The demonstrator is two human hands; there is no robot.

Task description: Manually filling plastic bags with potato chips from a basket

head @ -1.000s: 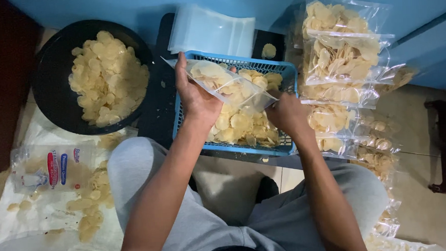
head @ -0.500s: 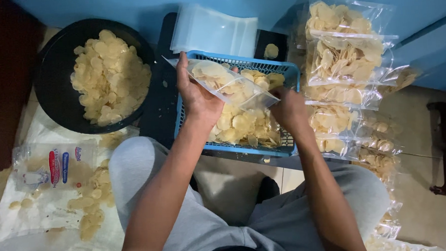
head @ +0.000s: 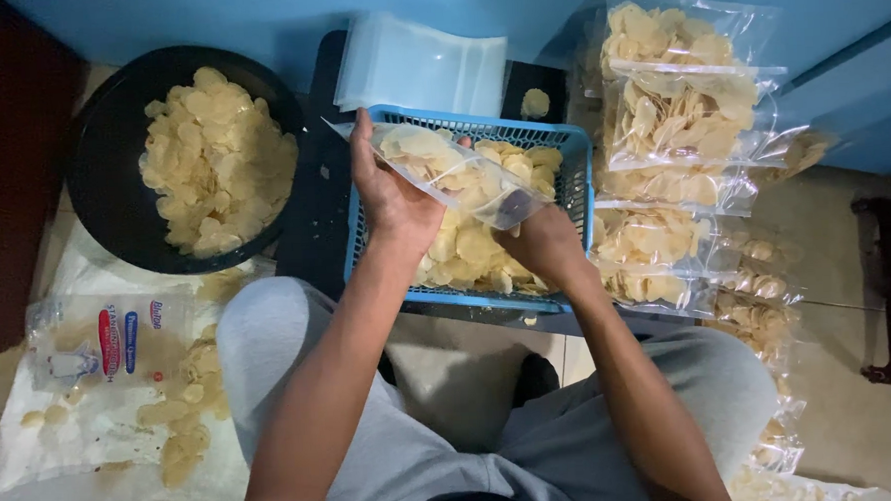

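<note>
You hold one clear plastic bag of chips (head: 452, 175) between your two hands, above the blue plastic basket (head: 561, 145). Your left hand (head: 393, 198) grips its upper left part, fingers curled around it, and your right hand (head: 543, 244) closes on its lower right end from beneath. The bag's long axis runs diagonally, from up and left of your left hand down to your right hand; which end is the mouth you cannot tell from here.

The single basket sits directly under both hands and holds loose pale chips. Left of your left hand stands one round black bowl (head: 102, 185), heaped with the same chips. Just beyond your left hand, against the blue wall, lies one stack of empty clear bags (head: 422, 66), rectangular and bluish. To the right of your right hand lies a pile of filled clear bags (head: 679, 100); at least four are visible at the top, and more trail down towards your right knee, too overlapped to count.

Down and left of your left arm, one flat clear packet with a red and blue label (head: 109, 340) lies on a white sheet (head: 34, 449), with scattered chips (head: 177, 407) beside it.
</note>
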